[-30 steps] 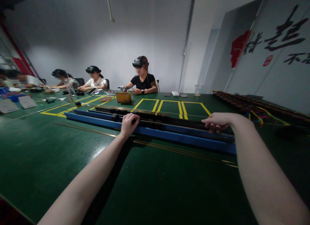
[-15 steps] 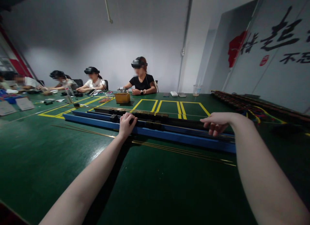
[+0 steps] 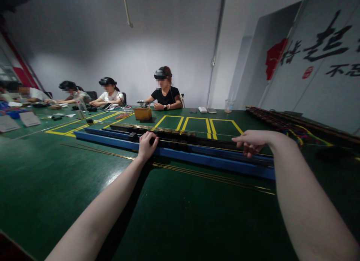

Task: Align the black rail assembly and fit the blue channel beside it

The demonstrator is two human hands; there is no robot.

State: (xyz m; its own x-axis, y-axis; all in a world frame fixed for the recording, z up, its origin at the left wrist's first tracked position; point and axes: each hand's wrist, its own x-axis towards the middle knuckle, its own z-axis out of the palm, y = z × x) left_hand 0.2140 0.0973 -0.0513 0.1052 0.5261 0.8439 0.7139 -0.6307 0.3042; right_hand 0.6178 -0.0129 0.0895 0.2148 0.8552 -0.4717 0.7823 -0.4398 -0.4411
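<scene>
A long blue channel [image 3: 197, 160] lies across the table, with a long black rail [image 3: 212, 144] along it. My left hand [image 3: 147, 146] is closed over the middle of the channel, fingers curled round a dark part of the rail. Beside it a small black block [image 3: 132, 136] sits on the rail; more dark blocks [image 3: 178, 144] are to its right. My right hand [image 3: 251, 143] is at the rail's right end, bent at the wrist, thumb and fingers pinched; what they hold is too small to see. Thin brass rods [image 3: 197, 172] lie on the table in front.
Across the green table [image 3: 180, 223] a person in black [image 3: 165, 94] sits behind a tan box [image 3: 143, 113]. Several other people work at the left. Yellow tape [image 3: 208, 128] marks the tabletop. Long dark rails with coloured wires [image 3: 306, 133] lie at right; a plastic cup [image 3: 228, 105] stands behind.
The view has shifted very slightly. Both hands stay in nearly the same places on the rail, with no clear change in grip.
</scene>
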